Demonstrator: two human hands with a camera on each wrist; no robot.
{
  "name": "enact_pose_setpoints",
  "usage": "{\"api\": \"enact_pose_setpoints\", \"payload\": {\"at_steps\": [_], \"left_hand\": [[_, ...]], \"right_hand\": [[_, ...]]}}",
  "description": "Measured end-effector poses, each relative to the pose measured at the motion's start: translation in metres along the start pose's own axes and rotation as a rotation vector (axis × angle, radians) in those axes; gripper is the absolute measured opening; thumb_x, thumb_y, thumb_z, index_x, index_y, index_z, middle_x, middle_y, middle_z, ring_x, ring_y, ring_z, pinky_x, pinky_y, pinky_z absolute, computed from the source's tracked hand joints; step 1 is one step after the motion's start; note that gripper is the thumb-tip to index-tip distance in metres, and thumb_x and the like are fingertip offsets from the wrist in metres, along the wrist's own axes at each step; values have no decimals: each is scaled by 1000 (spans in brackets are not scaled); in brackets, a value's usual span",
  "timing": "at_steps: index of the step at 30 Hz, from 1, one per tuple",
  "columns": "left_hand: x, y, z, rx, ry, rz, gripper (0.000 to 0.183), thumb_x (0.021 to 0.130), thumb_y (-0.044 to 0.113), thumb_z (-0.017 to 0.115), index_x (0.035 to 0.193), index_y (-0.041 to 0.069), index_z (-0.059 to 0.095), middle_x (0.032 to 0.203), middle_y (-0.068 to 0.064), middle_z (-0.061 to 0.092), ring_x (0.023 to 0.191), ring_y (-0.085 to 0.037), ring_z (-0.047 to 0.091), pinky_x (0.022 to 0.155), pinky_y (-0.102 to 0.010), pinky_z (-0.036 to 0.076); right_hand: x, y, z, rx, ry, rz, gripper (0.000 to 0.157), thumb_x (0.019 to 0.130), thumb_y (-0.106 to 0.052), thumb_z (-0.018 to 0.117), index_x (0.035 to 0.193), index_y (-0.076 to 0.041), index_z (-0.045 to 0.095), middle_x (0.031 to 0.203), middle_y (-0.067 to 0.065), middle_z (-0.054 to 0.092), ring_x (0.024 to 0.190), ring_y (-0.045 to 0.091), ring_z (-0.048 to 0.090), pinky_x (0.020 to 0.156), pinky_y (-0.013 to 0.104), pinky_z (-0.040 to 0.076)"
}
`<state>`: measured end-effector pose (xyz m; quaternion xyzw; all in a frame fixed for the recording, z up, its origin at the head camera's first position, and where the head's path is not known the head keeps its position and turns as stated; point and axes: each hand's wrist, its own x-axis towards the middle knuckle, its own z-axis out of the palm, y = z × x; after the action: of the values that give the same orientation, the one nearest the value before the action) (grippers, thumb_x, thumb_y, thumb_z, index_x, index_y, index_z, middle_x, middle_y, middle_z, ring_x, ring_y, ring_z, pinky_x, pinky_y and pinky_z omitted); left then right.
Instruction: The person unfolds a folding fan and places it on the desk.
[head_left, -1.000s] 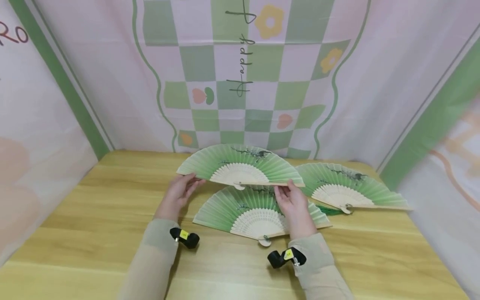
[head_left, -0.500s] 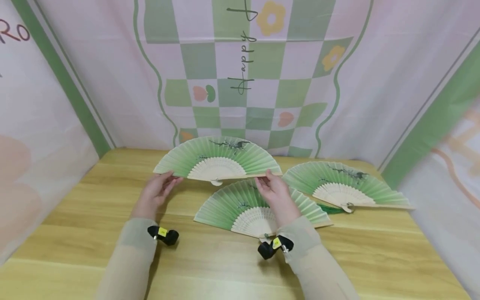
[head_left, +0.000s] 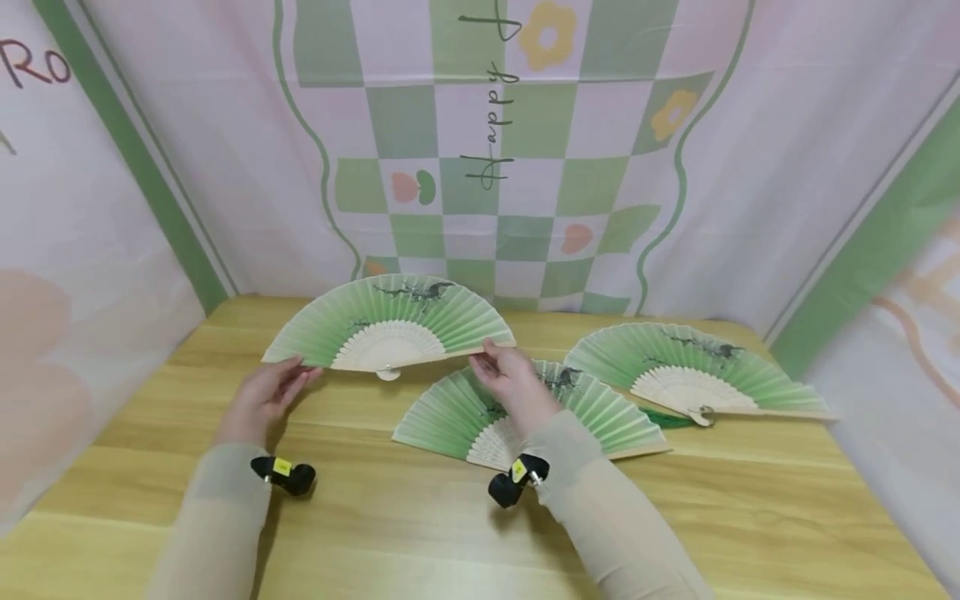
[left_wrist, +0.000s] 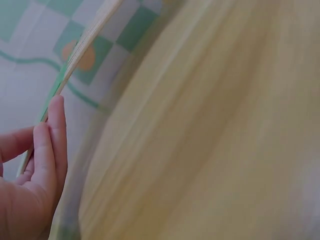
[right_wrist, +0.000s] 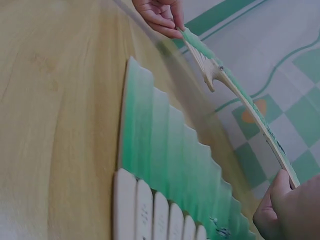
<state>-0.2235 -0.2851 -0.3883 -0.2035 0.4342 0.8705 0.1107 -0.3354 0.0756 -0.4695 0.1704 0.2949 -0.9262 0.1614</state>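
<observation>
A spread green folding fan [head_left: 393, 321] with pale ribs and a dark bird-and-branch print is held above the table by both hands. My left hand [head_left: 262, 396] pinches its left end between thumb and fingers. At the other end, my right hand [head_left: 513, 379] pinches the outer rib. Seen edge-on in the right wrist view, the held fan [right_wrist: 245, 102] spans from one hand to the other. Below my right forearm lies a second spread fan [head_left: 607, 408], its pivot hidden by the wrist and sleeve.
A third spread fan [head_left: 693, 379] with a green tassel [head_left: 667, 418] lies at the right on the wooden table [head_left: 405, 533]. Behind the table hangs a checked curtain [head_left: 480, 150]. Fabric walls stand at both sides. Each wrist carries a black camera [head_left: 288, 477].
Both hands have carried the held fan leftward, from in front of the curtain's middle to the left part of the table. The other two fans have stayed put.
</observation>
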Motion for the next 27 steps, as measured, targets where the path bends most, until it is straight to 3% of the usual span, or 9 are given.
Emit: {"api": "enact_pose_setpoints", "payload": {"at_steps": [2,4,11,17,22,25,27], "left_hand": [[-1,3,-6,-20,30,-14,26,100,2,54,79,4,70,77,-13,73,75,-19,75,77,-15,58],[-2,7,-11,-50,52,-18,25,98,-1,56,78,3,70,76,-14,73,75,-22,76,78,-17,59],[-5,21,-27,-40,62,-6,29,99,-1,54,76,2,71,75,-14,73,72,-21,75,74,-17,59],[-10,27,-39,-16,77,-25,26,98,0,56,77,2,72,77,-15,74,75,-20,76,76,-17,59],[-13,31,-52,-6,94,-33,27,99,0,55,78,3,72,78,-14,74,76,-21,76,80,-17,59],[-13,33,-57,-18,102,-52,29,99,-3,52,77,2,71,77,-15,73,76,-23,75,83,-23,60],[-13,34,-59,-22,113,-57,29,98,-5,52,76,1,70,77,-15,72,74,-25,75,84,-28,61]], "right_hand": [[33,8,-18,3,-10,17,27,84,2,73,109,-2,63,107,16,59,103,24,61,94,34,57],[35,14,-15,1,0,27,26,84,3,74,108,0,63,105,17,59,101,25,62,94,34,58],[-70,17,68,-185,101,2,10,98,1,55,106,6,59,96,15,58,98,22,59,104,28,52],[-79,19,85,-314,134,7,6,97,1,57,94,3,62,87,12,61,103,24,61,105,29,51],[-75,26,95,-392,156,33,8,95,2,60,88,2,62,84,12,63,91,23,66,97,26,56],[-69,30,95,-443,172,47,5,95,3,61,93,5,65,76,12,65,81,23,70,86,25,60],[-67,31,95,-474,181,45,11,94,3,61,102,8,66,71,12,66,79,25,72,81,26,61]]}}
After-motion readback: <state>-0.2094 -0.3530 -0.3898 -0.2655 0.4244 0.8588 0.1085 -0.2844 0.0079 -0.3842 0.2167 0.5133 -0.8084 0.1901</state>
